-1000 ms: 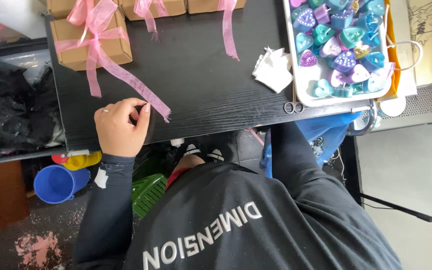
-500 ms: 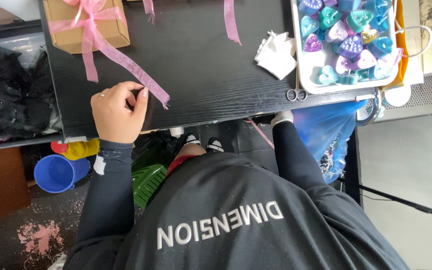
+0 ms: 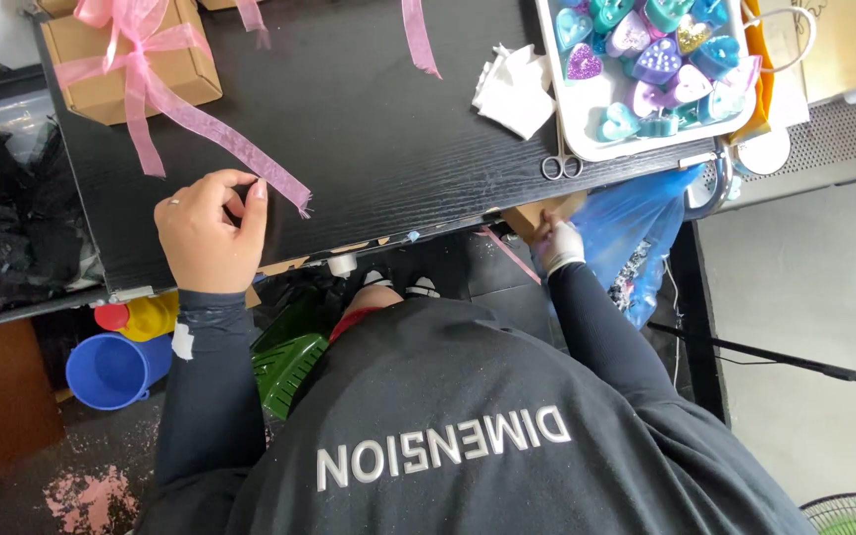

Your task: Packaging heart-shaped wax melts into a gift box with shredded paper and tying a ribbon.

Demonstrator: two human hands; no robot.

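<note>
— Pink sheer ribbon (image 3: pixel 212 136) trails from the bow on the brown cardboard box (image 3: pixel 131 61) at the table's far left corner; why does it lie so flat?

— The left hand (image 3: pixel 208 244) pinches its loose end between thumb and forefinger, drawing it taut across the black wood-grain tabletop (image 3: pixel 378 149).

— And the right hand (image 3: pixel 554 241)?

— Below the table edge, closed around a small tan cardboard piece (image 3: pixel 543 212) beside a blue plastic bag (image 3: pixel 636 223).

— The surroundings?

— Small steel scissors (image 3: pixel 560 159) and white tissue (image 3: pixel 513 89) beside a white tray of glittery heart-shaped pieces (image 3: pixel 646 59); a blue bucket (image 3: pixel 111 369) sits on a stained floor.
</note>
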